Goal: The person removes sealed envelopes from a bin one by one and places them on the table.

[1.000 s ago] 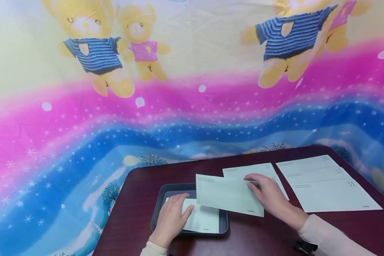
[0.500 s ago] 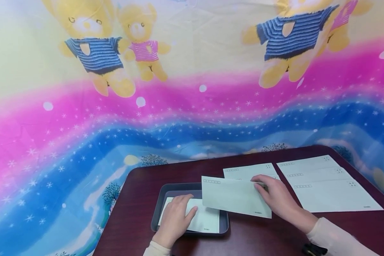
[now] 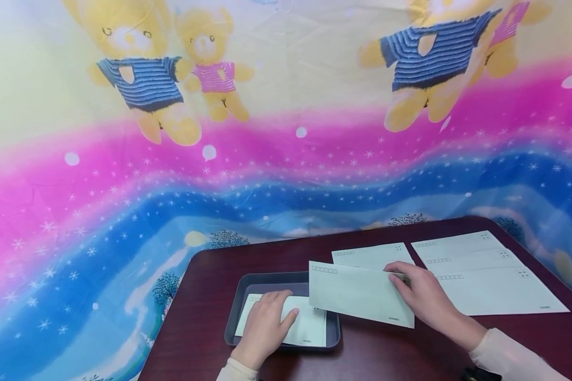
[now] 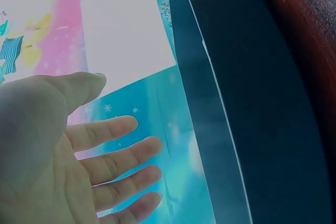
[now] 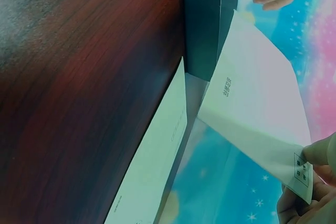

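Note:
My right hand [image 3: 421, 291] pinches a pale envelope [image 3: 359, 291] by its upper right corner. The envelope is held up in the air, tilted, with its left end close to the right side of a dark grey tray [image 3: 334, 336]. Thumb and fingers lie on opposite faces of the corner in the right wrist view, where the envelope [image 5: 262, 93] bends slightly. My left hand [image 3: 267, 325] hovers over the tray, and in the left wrist view its spread fingers [image 4: 118, 156] hold nothing. Beneath it, envelopes [image 3: 305, 323] lie flat in the tray, partly hidden by the hand.
To the right, several overlapping envelopes [image 3: 500, 291] lie on the dark red table [image 3: 209, 296]. Another group of envelopes [image 3: 372, 255] is partly hidden behind the raised one. A printed curtain [image 3: 286, 159] hangs behind the table.
My right hand has moved rightward with the envelope, drawing it away from over the tray. My left hand has shifted slightly right, still above the tray.

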`<action>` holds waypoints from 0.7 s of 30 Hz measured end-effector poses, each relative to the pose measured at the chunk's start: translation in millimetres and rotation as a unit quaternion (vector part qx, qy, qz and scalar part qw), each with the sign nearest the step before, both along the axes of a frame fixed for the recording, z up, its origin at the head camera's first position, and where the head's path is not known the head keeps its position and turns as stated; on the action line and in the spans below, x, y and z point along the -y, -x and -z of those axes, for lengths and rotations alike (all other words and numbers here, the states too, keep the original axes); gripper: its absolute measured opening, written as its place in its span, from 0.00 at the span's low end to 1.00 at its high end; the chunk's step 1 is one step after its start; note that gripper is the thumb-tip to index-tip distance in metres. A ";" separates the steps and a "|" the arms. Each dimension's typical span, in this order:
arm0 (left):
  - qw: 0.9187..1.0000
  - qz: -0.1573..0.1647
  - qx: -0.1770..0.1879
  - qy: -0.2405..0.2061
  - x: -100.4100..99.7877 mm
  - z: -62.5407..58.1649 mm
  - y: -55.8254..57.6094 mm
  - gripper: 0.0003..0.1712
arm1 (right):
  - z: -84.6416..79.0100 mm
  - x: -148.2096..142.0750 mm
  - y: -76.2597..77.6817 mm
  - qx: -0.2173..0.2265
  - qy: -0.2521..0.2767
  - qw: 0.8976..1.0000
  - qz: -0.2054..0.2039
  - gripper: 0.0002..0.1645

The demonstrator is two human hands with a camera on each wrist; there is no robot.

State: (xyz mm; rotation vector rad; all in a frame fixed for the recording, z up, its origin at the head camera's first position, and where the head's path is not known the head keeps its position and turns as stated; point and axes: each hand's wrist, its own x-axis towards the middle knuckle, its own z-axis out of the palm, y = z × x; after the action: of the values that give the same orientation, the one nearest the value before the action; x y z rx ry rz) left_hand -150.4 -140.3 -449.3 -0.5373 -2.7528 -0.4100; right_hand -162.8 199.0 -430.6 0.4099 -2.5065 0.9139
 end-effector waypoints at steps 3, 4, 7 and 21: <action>1.000 0.002 0.004 0.000 -1.7 0.5 -0.1 0.24 | 0.8 -4.0 -0.9 0.009 0.006 1.000 0.003 0.12; 1.000 0.002 0.006 0.001 -2.1 0.8 -0.2 0.24 | 0.8 -5.3 -1.3 0.010 0.007 1.000 0.003 0.13; 1.000 0.004 0.005 0.000 -3.2 1.4 -0.5 0.24 | 1.1 -8.8 -1.7 0.004 0.009 1.000 0.006 0.12; 1.000 0.017 -0.002 -0.005 -7.7 1.9 -2.8 0.23 | -3.7 -22.8 -4.8 -0.023 0.004 0.999 0.024 0.10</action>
State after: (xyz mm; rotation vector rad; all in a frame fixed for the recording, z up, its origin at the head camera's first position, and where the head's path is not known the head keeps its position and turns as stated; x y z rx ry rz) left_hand -147.6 -132.7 -451.2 -0.5809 -2.7391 -0.4305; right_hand -158.0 221.8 -426.9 0.3618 -2.4600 0.8867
